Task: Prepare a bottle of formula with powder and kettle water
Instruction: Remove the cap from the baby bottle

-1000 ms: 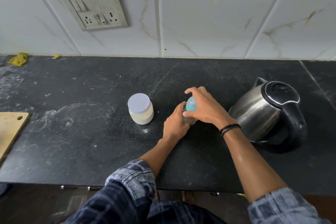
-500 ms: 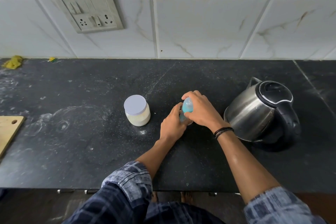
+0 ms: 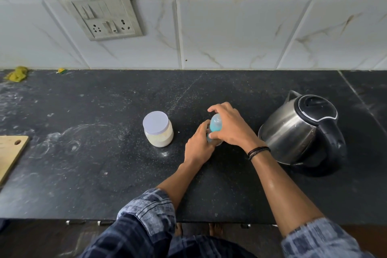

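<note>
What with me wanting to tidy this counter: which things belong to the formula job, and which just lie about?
For the job: bottle, gripped by left hand and right hand; powder jar, lid on; kettle.
Lying about: wooden board, left edge; yellow cloth and yellow scrap, at the back.

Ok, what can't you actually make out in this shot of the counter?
Head view, bottle: its lower body is covered by the left hand and right hand, so any contents are hidden.
Head view, kettle: the closed lid and steel wall hide the water level.
Head view, cutting board: cut off by the left edge of the picture.
</note>
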A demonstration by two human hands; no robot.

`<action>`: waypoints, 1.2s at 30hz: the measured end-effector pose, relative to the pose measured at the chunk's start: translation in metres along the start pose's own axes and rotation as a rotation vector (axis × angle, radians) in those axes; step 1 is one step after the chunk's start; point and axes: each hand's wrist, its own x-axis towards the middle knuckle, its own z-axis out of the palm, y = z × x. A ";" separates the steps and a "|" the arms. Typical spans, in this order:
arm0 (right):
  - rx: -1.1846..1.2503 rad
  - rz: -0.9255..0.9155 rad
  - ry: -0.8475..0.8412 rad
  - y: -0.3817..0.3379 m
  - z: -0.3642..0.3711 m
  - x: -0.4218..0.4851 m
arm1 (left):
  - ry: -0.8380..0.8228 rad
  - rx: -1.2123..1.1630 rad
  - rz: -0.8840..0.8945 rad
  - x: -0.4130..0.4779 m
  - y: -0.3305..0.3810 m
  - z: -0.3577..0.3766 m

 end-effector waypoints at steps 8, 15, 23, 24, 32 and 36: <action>0.012 -0.012 -0.030 0.002 0.000 -0.001 | -0.001 0.000 -0.002 -0.001 -0.001 0.000; 0.018 0.013 0.049 0.005 0.006 -0.002 | 0.014 -0.001 0.000 -0.001 -0.001 0.001; 0.037 0.021 0.062 0.004 0.009 -0.004 | 0.019 0.007 0.006 -0.001 -0.002 0.002; 0.037 0.022 0.067 0.005 0.009 -0.004 | 0.018 0.009 0.006 -0.001 -0.003 0.003; 0.045 0.019 0.080 0.003 0.008 -0.005 | 0.028 0.010 0.019 0.000 -0.006 0.004; 0.058 0.002 0.067 0.003 0.008 -0.004 | 0.021 0.010 0.015 0.001 -0.007 0.004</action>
